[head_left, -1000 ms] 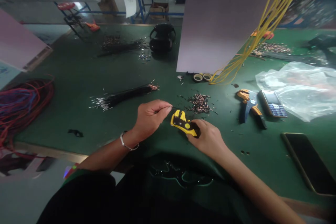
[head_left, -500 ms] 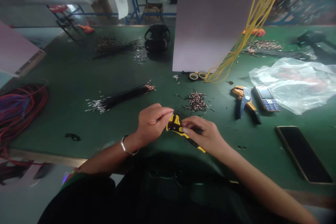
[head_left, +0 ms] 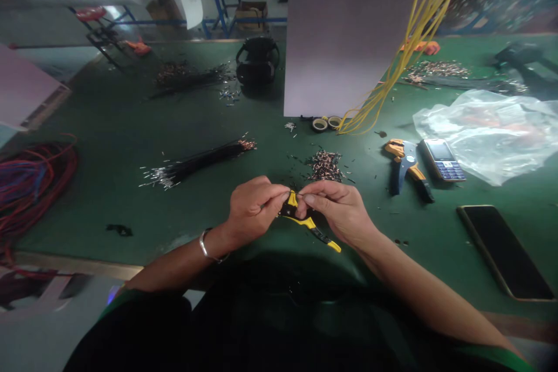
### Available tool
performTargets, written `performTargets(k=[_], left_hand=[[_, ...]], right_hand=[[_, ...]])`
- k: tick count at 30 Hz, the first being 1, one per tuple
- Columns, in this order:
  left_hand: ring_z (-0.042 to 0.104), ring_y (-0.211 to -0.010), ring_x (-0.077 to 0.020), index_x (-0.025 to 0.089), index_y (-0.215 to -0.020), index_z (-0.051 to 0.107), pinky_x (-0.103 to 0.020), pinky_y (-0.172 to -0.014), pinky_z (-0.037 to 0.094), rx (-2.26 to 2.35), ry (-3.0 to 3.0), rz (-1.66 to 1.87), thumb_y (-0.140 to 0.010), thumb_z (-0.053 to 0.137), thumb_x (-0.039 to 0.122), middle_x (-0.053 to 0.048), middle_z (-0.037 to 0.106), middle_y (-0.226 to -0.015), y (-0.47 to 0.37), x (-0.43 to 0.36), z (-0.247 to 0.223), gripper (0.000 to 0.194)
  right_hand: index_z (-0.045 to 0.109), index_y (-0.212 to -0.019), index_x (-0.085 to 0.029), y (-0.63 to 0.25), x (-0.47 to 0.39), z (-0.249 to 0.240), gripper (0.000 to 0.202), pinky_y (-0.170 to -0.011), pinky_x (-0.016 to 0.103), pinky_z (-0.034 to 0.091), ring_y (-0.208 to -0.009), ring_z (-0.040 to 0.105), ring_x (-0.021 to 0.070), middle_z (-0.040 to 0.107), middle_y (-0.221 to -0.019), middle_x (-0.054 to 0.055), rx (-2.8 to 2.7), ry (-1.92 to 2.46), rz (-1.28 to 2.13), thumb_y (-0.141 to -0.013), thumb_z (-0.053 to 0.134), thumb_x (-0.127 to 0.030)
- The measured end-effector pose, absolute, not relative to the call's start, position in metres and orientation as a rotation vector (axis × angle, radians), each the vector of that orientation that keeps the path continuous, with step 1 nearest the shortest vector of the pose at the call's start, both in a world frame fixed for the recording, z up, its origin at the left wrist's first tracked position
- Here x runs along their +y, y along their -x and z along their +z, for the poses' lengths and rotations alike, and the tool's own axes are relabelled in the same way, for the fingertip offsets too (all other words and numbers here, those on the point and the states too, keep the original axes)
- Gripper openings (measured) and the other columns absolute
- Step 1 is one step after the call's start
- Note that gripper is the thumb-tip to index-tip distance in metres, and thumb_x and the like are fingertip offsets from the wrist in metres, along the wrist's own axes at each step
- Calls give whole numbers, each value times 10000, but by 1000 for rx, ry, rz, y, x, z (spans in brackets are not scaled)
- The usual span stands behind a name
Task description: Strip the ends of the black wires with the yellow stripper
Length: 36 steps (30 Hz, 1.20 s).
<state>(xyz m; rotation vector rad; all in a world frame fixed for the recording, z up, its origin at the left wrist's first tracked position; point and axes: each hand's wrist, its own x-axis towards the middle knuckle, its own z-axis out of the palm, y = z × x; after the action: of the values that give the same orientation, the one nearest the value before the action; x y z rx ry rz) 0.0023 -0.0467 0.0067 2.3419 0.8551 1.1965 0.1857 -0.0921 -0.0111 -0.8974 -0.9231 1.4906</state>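
The left hand (head_left: 253, 209), with a silver bangle (head_left: 204, 244) at its wrist, has thumb and forefinger pinched together on a thin dark wire (head_left: 296, 193). The right hand (head_left: 337, 209) meets it fingertip to fingertip, its thumb and forefinger likewise pinched on the wire, which is very small between them. Directly below the fingertips is a yellow-and-black wire stripper (head_left: 308, 223), its head partly hidden by the hands and its handle slanting down toward the right forearm; whether the right hand's curled fingers touch it, I cannot tell.

Just beyond the hands, a loose heap of short copper-and-black wire scraps (head_left: 325, 166) lies on the dark green tabletop (head_left: 174, 122). Left of it lies a long bundle of black wires (head_left: 203, 161), copper ends toward the heap and silvery ends at the far left. Behind the heap, two small pale-rimmed tape rolls (head_left: 319, 124) sit side by side near the foot of a tall grey-white panel (head_left: 340, 40), with a hanging bunch of yellow wires (head_left: 407, 58) beside it.

To the right lie a blue-and-orange hand tool (head_left: 406, 165), a keypad phone (head_left: 443, 161) just beside it, a crumpled clear plastic bag (head_left: 483, 133) and, nearer, a black smartphone (head_left: 505, 251). Coiled red and blue wires (head_left: 37, 177) lie at the left edge.
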Motion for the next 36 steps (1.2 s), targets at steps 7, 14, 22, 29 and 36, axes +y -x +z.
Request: performTargets(k=[7, 14, 22, 29, 36], left_hand=[[560, -547, -87, 176, -809, 724, -210, -525, 432, 917, -2068, 1015, -848, 612, 166, 6, 637, -616, -2, -47, 13, 119], [553, -533, -77, 170, -782, 719, -201, -508, 417, 932, -1993, 916, -837, 614, 150, 13, 637, -599, -1, -47, 16, 120], [534, -529, -83, 178, -781, 713, -202, -506, 408, 847, -2152, 1001, -838, 615, 162, 15, 596, -573, -3, -50, 13, 115], [437, -477, -96, 176, -677, 609, -230, -475, 326, 656, -2446, 1037, -847, 562, 100, 31, 497, -495, -10, -55, 5, 191], [425, -481, -100, 173, -630, 580, -239, -490, 324, 592, -2374, 990, -847, 525, 82, 26, 477, -484, -12, -60, 6, 242]], right_hand=[[744, -823, -198, -188, -91, -12, 110, -607, 315, 551, -573, 654, 145, 718, -651, 12, -895, 845, 1571, -754, 769, -280], [738, -797, -191, -188, -91, -14, 108, -580, 297, 543, -544, 643, 133, 706, -621, 7, -950, 925, 1488, -751, 768, -283], [702, -728, -173, -187, -92, -10, 57, -521, 272, 495, -504, 589, 124, 647, -551, -5, -1146, 1218, 1250, -726, 691, -230], [611, -635, -220, -186, -90, -20, 122, -548, 250, 470, -535, 585, 126, 638, -577, -16, -1651, 1331, 445, -710, 555, -142], [556, -630, -207, -185, -88, -26, 160, -507, 240, 429, -488, 529, 117, 574, -539, -20, -1801, 1224, 161, -709, 510, -76]])
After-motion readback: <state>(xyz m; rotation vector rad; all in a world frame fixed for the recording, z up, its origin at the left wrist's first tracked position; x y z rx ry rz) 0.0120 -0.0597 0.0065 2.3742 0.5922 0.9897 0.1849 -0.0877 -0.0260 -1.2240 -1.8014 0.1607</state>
